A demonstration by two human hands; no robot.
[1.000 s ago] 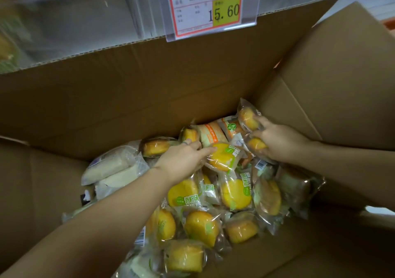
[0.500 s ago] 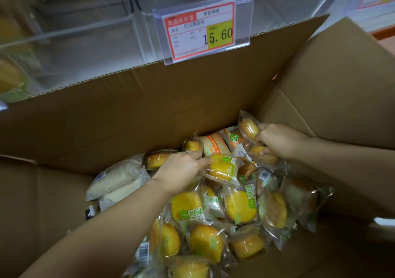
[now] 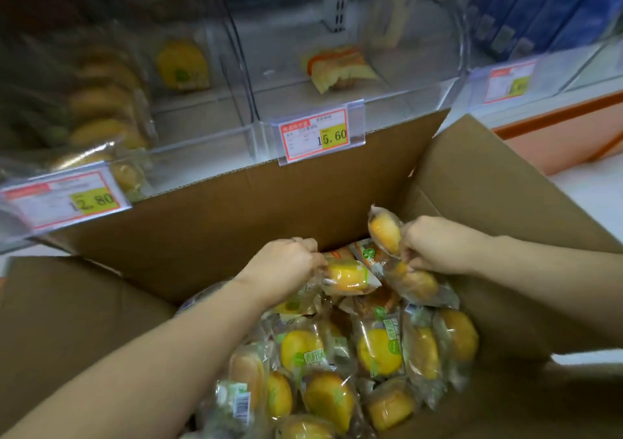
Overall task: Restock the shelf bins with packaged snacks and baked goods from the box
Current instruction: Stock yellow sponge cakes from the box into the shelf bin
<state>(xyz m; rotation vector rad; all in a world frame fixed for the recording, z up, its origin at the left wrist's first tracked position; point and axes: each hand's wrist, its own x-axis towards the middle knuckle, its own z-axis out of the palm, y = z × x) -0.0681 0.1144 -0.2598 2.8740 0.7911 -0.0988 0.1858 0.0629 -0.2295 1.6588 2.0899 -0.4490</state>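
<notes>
An open cardboard box point(image 3: 236, 216) holds several clear-wrapped yellow cakes point(image 3: 377, 351). My left hand point(image 3: 286, 266) grips the wrapper of one yellow cake pack point(image 3: 347, 275) and lifts it above the pile. My right hand point(image 3: 435, 246) holds two packs by their wrappers: one cake point(image 3: 384, 228) sticks up above my fingers, another point(image 3: 418, 283) hangs below. Behind the box stand clear shelf bins point(image 3: 404, 94); the middle one holds an orange-striped pack point(image 3: 340, 67).
The left bin holds stacked yellow cakes point(image 3: 101, 108), and one yellow pack point(image 3: 182, 64) leans behind them. Price tags reading 15.60 point(image 3: 318, 137) and 12.80 point(image 3: 64, 199) clip to the bin fronts. Box flaps point(image 3: 499, 182) stand up at right and lie at left.
Both hands have closed on packs and lifted them above the pile. The camera has tilted up, bringing the shelf bins into view.
</notes>
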